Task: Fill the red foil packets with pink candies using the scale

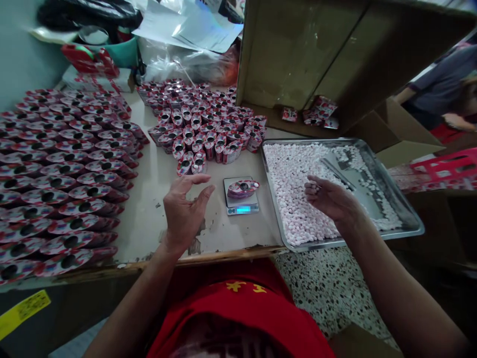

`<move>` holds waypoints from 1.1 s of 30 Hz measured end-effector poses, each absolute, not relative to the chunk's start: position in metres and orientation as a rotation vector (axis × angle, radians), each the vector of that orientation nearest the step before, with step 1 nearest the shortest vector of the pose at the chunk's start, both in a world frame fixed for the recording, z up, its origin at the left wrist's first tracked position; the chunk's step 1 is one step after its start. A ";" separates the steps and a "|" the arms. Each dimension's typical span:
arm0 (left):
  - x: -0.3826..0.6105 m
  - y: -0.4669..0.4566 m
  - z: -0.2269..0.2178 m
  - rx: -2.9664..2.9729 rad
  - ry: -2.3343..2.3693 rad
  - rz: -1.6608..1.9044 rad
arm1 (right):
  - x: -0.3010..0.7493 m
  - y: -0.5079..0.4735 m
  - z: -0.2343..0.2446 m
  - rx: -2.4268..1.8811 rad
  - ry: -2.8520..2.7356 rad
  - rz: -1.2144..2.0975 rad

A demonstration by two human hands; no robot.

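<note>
Head view, looking down on a worktable [156, 174]. Two bare hands are in sight, both the person's own. The left hand [184, 211] hovers just above the table with fingers spread wide and curved, holding nothing, just left of the one small scale [238, 205]. On that scale lies one pouch [243, 188]: flat, oval, glossy red and pink with a printed pattern and a dark round opening on top. It rests on its side across the platform, and the readout below it is blurred.

The right hand [328, 199] hangs over the single metal tray [346, 242], its fingers drawn in narrow with the tips pinched together. Whether anything sits between them I cannot tell. The tray's left half is heaped with tiny pink and white candies [294, 174], far too many to count, and one metal scoop [337, 169] lies in it.

Like pouches fill the rest of the table. Stacked rows [63, 184] cover the left side, dozens of them, and a standing cluster [204, 124] of several dozen sits behind the scale. One open cardboard box [298, 59] lies tipped behind the tray with a handful of packs [320, 112] inside. Another person [443, 84] is at the far right.
</note>
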State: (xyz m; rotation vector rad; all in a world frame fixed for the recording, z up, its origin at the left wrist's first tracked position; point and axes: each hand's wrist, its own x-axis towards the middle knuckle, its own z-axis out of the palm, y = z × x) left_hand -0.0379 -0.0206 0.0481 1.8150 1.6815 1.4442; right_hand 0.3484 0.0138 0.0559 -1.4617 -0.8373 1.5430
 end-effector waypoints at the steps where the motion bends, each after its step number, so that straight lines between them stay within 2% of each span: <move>1: -0.038 -0.020 0.049 1.839 1.678 1.446 | 0.349 0.013 0.054 -1.459 -0.805 1.549; 11: -0.022 -0.009 0.045 1.987 1.647 1.400 | 0.356 0.013 0.036 -1.437 -0.667 1.497; 17: 0.007 0.009 0.042 2.242 1.387 1.327 | 0.340 0.008 0.048 -1.366 -0.703 1.461; 25: 0.048 0.033 0.023 2.292 1.369 1.035 | 0.271 0.022 0.073 -1.213 -0.984 1.573; 33: 0.022 0.024 0.019 2.128 1.421 1.150 | 0.231 0.032 0.078 -1.209 -1.521 1.447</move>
